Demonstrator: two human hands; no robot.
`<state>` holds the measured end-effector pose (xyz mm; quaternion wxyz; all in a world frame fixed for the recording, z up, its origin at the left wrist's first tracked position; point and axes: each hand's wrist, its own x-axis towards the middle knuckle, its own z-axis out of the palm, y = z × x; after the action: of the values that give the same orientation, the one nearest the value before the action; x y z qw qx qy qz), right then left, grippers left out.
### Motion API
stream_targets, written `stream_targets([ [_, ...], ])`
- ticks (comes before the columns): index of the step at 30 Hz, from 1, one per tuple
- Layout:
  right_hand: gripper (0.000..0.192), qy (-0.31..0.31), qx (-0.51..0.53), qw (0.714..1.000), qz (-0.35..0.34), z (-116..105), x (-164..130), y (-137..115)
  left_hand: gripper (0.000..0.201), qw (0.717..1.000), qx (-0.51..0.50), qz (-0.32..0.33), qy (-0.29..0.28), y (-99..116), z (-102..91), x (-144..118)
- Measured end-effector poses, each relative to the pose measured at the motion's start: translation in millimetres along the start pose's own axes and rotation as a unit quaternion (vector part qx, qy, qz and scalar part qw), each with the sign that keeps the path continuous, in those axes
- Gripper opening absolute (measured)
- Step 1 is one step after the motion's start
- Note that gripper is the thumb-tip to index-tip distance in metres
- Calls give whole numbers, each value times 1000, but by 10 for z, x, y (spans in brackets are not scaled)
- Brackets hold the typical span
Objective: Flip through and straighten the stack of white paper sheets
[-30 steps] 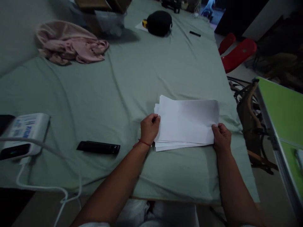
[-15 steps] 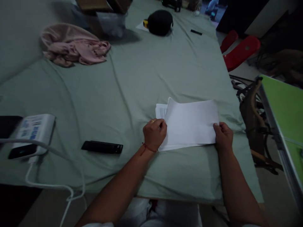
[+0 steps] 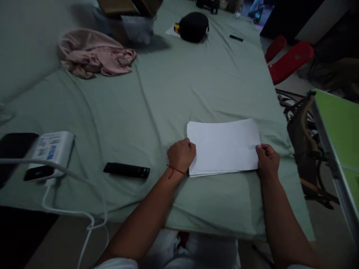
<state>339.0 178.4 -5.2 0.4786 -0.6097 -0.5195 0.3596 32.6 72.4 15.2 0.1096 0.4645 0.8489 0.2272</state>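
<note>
Head view: box (image 3: 126, 7) at bed's far edge, contents unclear. Paper stack (image 3: 223, 147) flat on green sheet (image 3: 157, 97) near front edge. Left hand (image 3: 181, 155), right hand (image 3: 268, 160) curled, fingers together, gripping stack's sides.

Squared stack of white paper (image 3: 224, 146), flat on green sheet (image 3: 157, 97)

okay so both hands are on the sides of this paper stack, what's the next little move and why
Probably press both hands inward to square the paper stack. The left hand and right hand bracket its two short sides, it lies flat on the green sheet, and sheet edges at the near side look slightly stepped.
</note>
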Motion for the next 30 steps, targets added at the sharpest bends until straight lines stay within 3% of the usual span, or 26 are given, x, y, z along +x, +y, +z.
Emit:
stream_targets([
  [7, 47, 17, 87, 996, 5, -44, 46, 85, 39, 990, -128, -21, 47, -48, 39, 63],
  [12, 55, 25, 134, 991, -3, -91, 73, 126, 52, 944, -327, -25, 37, -116, 114, 128],
  [16, 54, 11, 141, 990, -24, -91, 53, 110, 45, 888, -459, -17, -40, -144, 116, 137],
  [18, 53, 1, 142, 989, -27, -85, 35, 90, 54, 862, -495, -40, -99, -146, 114, 127],
  [20, 52, -13, 136, 990, -23, -89, 19, 63, 60, 846, -518, -49, -119, -133, 99, 117],
  [26, 48, -108, 123, 986, -5, -243, 0, -106, 58, 852, -514, 79, -57, -68, -94, 82],
  [30, 55, -156, 135, 978, -7, -397, -6, -306, 51, 842, -525, 106, -62, -63, -217, 8],
])
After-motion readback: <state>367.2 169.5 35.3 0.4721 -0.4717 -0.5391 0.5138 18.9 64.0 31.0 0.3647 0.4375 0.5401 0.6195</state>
